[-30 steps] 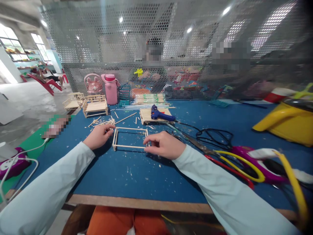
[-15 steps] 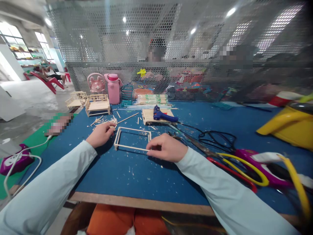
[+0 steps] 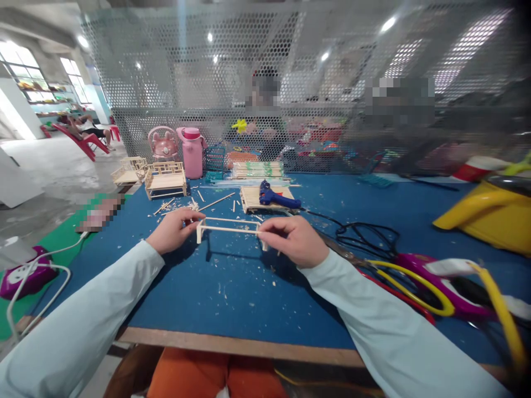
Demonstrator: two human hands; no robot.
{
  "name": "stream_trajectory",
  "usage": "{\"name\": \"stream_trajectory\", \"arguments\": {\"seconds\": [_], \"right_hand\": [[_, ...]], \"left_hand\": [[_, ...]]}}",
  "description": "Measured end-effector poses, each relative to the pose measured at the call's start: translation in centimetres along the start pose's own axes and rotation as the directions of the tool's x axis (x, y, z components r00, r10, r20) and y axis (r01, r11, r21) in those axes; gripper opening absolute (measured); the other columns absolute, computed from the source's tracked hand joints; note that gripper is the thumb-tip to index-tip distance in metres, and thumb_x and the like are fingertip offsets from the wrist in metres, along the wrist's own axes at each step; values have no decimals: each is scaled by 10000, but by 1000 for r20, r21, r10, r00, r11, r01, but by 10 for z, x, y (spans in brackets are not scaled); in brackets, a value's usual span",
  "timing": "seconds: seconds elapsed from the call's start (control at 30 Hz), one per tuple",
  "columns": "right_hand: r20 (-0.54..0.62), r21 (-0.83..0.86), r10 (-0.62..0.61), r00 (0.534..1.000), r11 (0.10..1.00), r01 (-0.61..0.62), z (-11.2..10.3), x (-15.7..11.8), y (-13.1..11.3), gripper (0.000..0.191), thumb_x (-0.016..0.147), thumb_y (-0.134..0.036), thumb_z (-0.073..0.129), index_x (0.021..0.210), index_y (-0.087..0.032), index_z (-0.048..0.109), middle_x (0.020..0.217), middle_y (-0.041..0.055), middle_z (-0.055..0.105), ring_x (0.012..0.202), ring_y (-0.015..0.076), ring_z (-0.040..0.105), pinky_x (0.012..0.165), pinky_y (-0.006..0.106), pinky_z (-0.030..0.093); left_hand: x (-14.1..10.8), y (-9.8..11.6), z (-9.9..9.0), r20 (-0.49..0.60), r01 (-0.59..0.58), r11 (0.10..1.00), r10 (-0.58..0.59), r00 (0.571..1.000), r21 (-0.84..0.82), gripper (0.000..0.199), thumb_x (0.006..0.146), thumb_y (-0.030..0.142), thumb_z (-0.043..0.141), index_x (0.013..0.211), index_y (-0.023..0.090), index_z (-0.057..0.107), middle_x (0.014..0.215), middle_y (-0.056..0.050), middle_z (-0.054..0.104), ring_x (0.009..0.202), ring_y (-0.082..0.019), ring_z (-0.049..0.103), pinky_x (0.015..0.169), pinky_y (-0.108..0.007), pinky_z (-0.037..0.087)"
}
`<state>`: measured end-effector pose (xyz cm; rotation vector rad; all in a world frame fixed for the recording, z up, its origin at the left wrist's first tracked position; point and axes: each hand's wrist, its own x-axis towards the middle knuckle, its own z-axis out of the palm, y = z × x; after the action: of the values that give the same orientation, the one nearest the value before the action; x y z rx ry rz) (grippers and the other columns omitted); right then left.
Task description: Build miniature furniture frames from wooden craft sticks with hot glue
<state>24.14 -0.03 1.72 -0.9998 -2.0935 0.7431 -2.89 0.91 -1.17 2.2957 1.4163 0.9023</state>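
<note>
Between my hands a small rectangular frame of thin wooden sticks (image 3: 230, 229) is tilted and raised off the blue table, with short legs at its corners. My left hand (image 3: 176, 229) pinches its left end. The fingers of my right hand (image 3: 292, 239) are closed on its right end. Just behind the frame, a blue glue gun (image 3: 277, 197) lies on a flat piece made of sticks (image 3: 251, 199). Loose sticks (image 3: 216, 202) and shavings are scattered beyond my left hand.
Two small stick-built furniture pieces (image 3: 166, 181) (image 3: 129, 170) stand at the back left beside a pink bottle (image 3: 192, 155). Scissors with yellow handles (image 3: 415, 284), a black cable (image 3: 365, 237) and a yellow container (image 3: 489, 213) are at right. A perforated screen (image 3: 232, 83) stands behind.
The stick frame has been lifted and tipped. My left hand has moved onto its left end, no longer at the loose stick, and my right hand has shifted slightly right and up with it.
</note>
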Motion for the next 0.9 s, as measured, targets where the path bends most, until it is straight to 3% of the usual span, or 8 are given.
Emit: {"name": "stream_trajectory", "arguments": {"seconds": [0.13,0.23,0.37,0.57,0.63,0.73,0.83,0.9], "right_hand": [[-42,334,207,978,925,-181,-7,3,2,221,652,-376,598,630,-156,602,394,-51,439,346,55,331,361,207,234],[4,558,315,949,787,-264,-9,6,5,248,641,-402,617,647,-154,601,324,-83,336,297,39,225,326,198,153],[87,703,348,933,643,-305,-8,8,11,249,707,-405,591,709,-155,600,319,-107,248,295,39,183,315,184,147],[220,807,384,897,444,-388,-1,10,15,331,778,-475,494,760,-161,596,358,-93,259,317,53,200,313,176,170],[242,816,367,898,424,-393,2,10,14,320,792,-457,475,775,-163,599,371,-82,294,325,55,223,320,174,185],[237,804,331,914,462,-375,4,8,12,278,786,-418,495,764,-161,597,380,-75,339,321,50,229,323,171,187],[220,795,307,926,494,-352,5,7,13,274,761,-420,529,735,-156,597,372,-77,354,310,43,224,320,170,189],[204,799,295,934,501,-333,6,7,14,280,748,-428,546,718,-154,600,366,-79,354,306,40,226,321,168,197]], "left_hand": [[-2,10,-2,22,-109,972,116,993,-209,240,786,321,507,881,175,671,868,-64,617,835,-174,542,803,-326,417],[-5,17,1,76,23,893,13,997,-450,280,763,400,544,811,157,672,802,-55,637,773,-166,561,746,-316,440],[-8,27,5,198,275,665,-190,962,-694,423,616,528,653,781,139,660,649,-32,620,595,-124,531,581,-265,430],[-10,35,3,262,369,342,-320,910,-864,395,514,432,759,760,151,632,551,12,542,513,-85,483,481,-206,370],[-10,34,2,281,366,238,-325,903,-900,354,526,383,768,759,159,624,543,23,528,504,-74,470,470,-192,367],[-9,30,1,287,341,138,-304,908,-930,297,565,338,760,755,161,618,538,31,516,496,-59,457,474,-175,378],[-8,29,2,280,331,125,-307,909,-935,298,578,330,756,782,161,622,541,32,530,492,-56,462,481,-174,386],[-7,28,3,266,332,171,-323,908,-928,347,577,328,756,855,169,623,559,30,556,492,-60,476,476,-174,380]]}}
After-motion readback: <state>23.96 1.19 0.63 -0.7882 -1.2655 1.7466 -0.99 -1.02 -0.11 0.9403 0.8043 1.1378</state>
